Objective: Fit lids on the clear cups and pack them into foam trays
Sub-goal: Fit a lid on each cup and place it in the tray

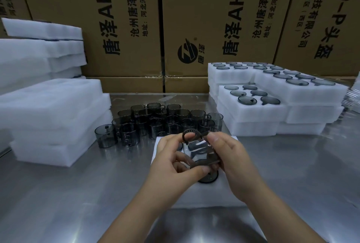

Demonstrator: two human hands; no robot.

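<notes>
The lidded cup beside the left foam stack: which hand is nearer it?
Left. The left hand lies right of the lidded cup, not touching it; the right hand is farther right, past the left one. Both hold another cup.

Steel table (pixel 68 194) bears foam trays (pixel 52 126), loose cups (pixel 167 120), perhaps cartons (pixel 124 85).
</notes>
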